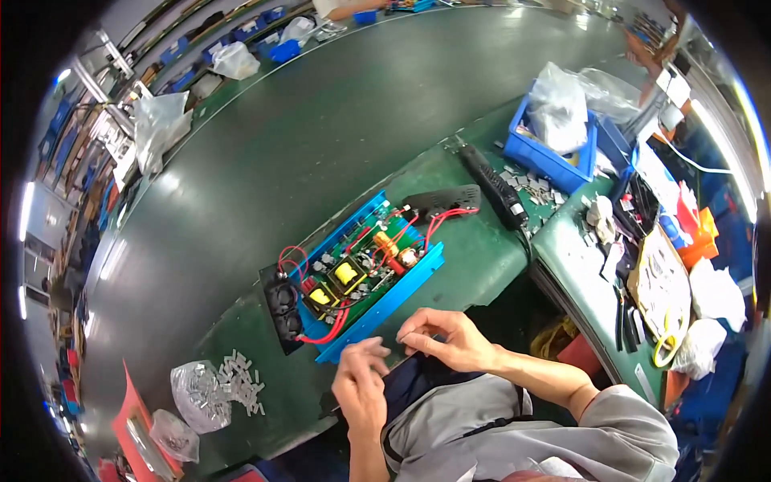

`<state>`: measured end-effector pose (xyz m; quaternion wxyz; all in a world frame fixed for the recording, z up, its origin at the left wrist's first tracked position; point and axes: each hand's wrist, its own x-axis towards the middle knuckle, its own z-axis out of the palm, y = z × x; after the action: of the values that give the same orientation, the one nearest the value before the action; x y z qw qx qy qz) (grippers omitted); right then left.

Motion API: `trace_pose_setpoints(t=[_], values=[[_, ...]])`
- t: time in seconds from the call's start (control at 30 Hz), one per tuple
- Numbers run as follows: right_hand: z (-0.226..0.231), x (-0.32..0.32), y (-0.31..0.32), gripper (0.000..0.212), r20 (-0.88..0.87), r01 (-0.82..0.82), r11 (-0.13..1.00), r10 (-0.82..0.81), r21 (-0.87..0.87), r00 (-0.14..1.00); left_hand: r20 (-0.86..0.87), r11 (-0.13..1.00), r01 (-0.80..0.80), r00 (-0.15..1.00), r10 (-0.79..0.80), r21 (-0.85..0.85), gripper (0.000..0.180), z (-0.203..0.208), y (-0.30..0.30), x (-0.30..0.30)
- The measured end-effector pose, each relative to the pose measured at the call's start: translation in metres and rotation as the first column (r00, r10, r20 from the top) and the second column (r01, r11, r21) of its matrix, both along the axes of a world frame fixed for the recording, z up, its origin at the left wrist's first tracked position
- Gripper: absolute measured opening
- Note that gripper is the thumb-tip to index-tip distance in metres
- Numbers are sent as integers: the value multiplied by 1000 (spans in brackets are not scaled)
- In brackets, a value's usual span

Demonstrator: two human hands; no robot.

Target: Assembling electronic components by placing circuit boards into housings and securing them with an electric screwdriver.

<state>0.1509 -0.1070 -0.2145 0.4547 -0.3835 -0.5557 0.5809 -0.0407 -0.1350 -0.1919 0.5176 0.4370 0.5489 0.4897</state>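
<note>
My left hand (363,387) is just in front of the blue metal housing's near edge, its fingers loosely bent and a little apart, with nothing visible in them. Close to its right, my right hand (451,339) has thumb and forefinger pressed together; anything in that pinch is too small to make out. Beyond both hands, the open blue housing (391,295) lies at a slant on the green worktop. It holds a circuit board with yellow-wrapped transformers (347,274) and red wires. A black end panel with fans (283,301) sits at its left end, a black perforated panel (446,199) at its right.
A black electric screwdriver (491,183) lies behind the housing, beside scattered small metal plates (534,189) and a blue bin (546,165). Small pale pieces (239,381) spill near a plastic bag (199,395) at left. Pliers-like tools and yellow-handled scissors (665,350) lie at right. A dark conveyor belt (265,153) runs behind.
</note>
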Motion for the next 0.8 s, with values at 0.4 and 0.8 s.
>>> trace_pose_setpoints(t=[0.4,0.8], values=[[-25,19,5,16,166,132,966,-171,224,971,5,997,-46,999,46,59,66,-3,-2,-16],[-9,23,1,17,61,139,985,-134,-100,989,186,997,67,980,-72,29,25,2,18,9]])
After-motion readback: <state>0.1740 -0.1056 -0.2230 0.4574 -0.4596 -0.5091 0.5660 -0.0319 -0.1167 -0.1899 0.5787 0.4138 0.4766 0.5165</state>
